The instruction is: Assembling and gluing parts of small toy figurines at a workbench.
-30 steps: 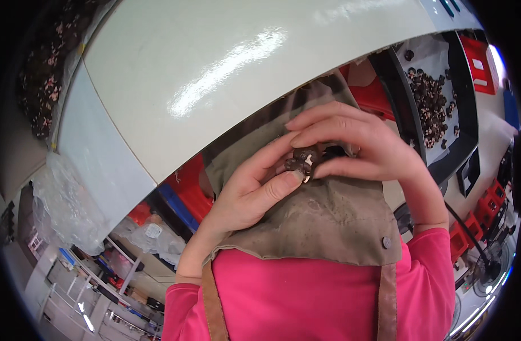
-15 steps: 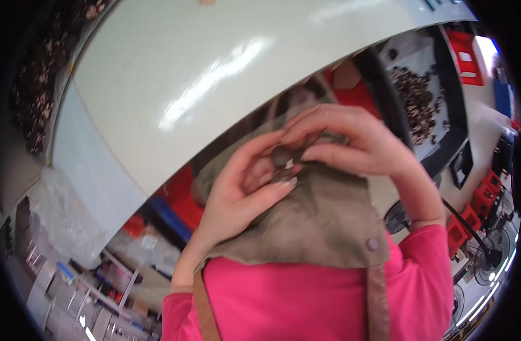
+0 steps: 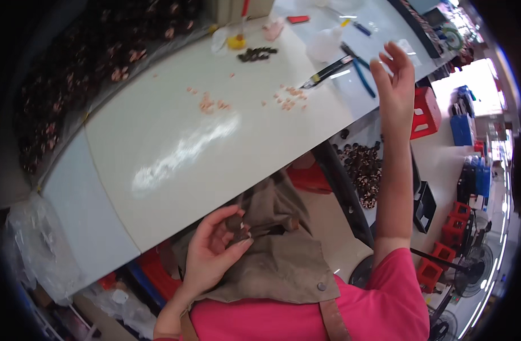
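In front of my apron (image 3: 277, 267), my left hand (image 3: 212, 244) is closed around a small, dark brown, rounded piece (image 3: 235, 223) with a pale spot on it. My right hand (image 3: 398, 79) is raised at the far right, over the table's edge, fingers apart and nothing seen in them. Beside it on the table lie blue-handled pliers (image 3: 364, 78) and a dark tool with a pointed tip (image 3: 327, 73). Small pale pink bits (image 3: 289, 101) are scattered near that tip, with another patch of pink bits (image 3: 210, 104) to the left.
Dark and pinkish pieces fill a large heap (image 3: 101, 62) at the far left. A black tray (image 3: 360, 170) of similar pieces stands right of my apron, below the white table (image 3: 158, 136). Farther back are a short row of dark pieces (image 3: 257, 54) and a yellow item (image 3: 236, 42).
My right hand has left the dark piece and swung up and right, opening out. My left hand still holds the piece. The view has shifted, bringing more of the table into sight.
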`<action>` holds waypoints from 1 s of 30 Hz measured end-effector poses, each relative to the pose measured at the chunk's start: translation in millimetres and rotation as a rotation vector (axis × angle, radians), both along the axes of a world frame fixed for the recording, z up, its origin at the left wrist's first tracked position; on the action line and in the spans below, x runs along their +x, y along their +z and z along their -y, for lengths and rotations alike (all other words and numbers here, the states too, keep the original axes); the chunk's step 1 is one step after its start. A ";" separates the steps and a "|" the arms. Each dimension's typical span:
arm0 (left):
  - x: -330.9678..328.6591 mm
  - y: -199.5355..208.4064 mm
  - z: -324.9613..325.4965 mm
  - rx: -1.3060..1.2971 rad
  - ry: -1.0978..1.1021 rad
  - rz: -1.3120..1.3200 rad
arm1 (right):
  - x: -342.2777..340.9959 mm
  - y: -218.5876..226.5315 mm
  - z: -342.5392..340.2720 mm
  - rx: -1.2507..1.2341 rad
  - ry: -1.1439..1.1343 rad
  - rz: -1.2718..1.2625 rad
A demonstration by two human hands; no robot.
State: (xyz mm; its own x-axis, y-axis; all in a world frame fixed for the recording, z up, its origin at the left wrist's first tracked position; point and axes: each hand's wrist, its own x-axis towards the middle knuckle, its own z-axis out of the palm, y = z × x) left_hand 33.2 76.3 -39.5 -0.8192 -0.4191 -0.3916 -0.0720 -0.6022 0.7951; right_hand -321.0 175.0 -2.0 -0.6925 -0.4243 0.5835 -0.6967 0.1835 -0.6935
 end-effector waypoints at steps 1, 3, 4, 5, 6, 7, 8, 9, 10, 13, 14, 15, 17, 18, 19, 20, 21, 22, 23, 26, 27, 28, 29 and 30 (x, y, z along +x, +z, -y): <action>2.3 -3.9 1.9 -0.030 0.003 -0.009 | -8.6 -6.9 9.9 0.059 0.012 -0.023; 1.2 -8.7 3.8 -0.123 -0.012 -0.030 | -36.0 -16.7 27.7 0.154 0.075 -0.035; 5.9 -11.8 1.7 -0.104 -0.013 -0.067 | -39.7 -20.2 38.2 0.187 0.135 -0.023; 5.1 -9.4 3.8 -0.134 -0.074 -0.053 | -24.4 -5.7 45.2 0.266 0.117 0.007; 8.7 -11.5 2.8 -0.124 -0.050 -0.008 | -9.6 0.6 58.4 0.339 0.124 0.041; 10.3 -15.1 1.2 -0.154 -0.052 -0.032 | -5.5 -1.4 64.6 0.375 0.122 0.119; 9.7 -16.9 6.3 -0.195 -0.068 -0.068 | -6.9 -5.4 69.6 0.402 0.104 0.188; 10.2 -16.0 11.6 -0.189 -0.061 -0.089 | -19.2 -18.1 73.9 0.313 0.134 0.073; 12.9 -16.7 13.3 -0.166 -0.042 -0.097 | -8.1 -21.5 77.7 0.321 0.148 0.090; 19.5 -22.3 15.1 -0.159 -0.038 -0.072 | -11.3 -29.2 66.5 0.221 0.180 0.108; 21.6 -23.8 16.2 -0.128 -0.024 -0.076 | -6.8 -20.6 56.3 0.319 0.242 0.099; 22.8 -25.2 17.4 -0.097 -0.011 -0.083 | 3.6 -8.6 41.4 0.416 0.303 0.088; 24.5 -25.7 17.4 -0.090 -0.034 -0.059 | 38.3 3.4 17.4 0.378 0.379 0.092; 25.1 -25.3 17.3 -0.090 -0.057 -0.042 | 56.6 9.1 4.5 0.362 0.401 0.162; 25.1 -24.5 16.9 -0.086 -0.052 -0.039 | 73.1 11.7 -6.2 0.343 0.425 0.233; 23.8 -23.5 17.2 -0.085 -0.067 -0.021 | 90.7 12.6 -13.1 0.348 0.424 0.233; 23.1 -22.0 16.5 -0.084 -0.080 -0.003 | 108.8 12.3 -18.0 0.304 0.483 0.239; 22.5 -21.7 15.7 -0.077 -0.077 -0.005 | 120.2 12.3 -24.5 0.263 0.541 0.244; 22.2 -21.5 15.9 -0.147 -0.103 0.010 | 124.7 12.9 -30.9 0.315 0.578 0.256; 18.6 -19.1 17.4 -0.246 -0.143 0.018 | 137.6 4.0 -47.6 0.355 0.606 0.302; 17.6 -18.7 17.6 -0.280 -0.157 0.011 | 141.6 1.1 -51.9 0.385 0.579 0.337; 17.7 -19.7 17.1 -0.281 -0.151 0.016 | 143.9 -5.1 -53.4 0.411 0.559 0.372; 18.0 -20.9 16.4 -0.288 -0.147 0.025 | 146.7 -12.1 -52.4 0.396 0.540 0.335; 18.3 -21.7 15.8 -0.295 -0.143 0.034 | 146.7 -14.7 -51.2 0.394 0.546 0.336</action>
State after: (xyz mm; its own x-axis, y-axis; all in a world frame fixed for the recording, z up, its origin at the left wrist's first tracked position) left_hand 51.5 60.5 -61.2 -0.8665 -0.3999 -0.2988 -0.1692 -0.3280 0.9294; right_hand -174.3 226.2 -16.7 -0.4376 -0.8922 0.1118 -0.5218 0.1507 -0.8397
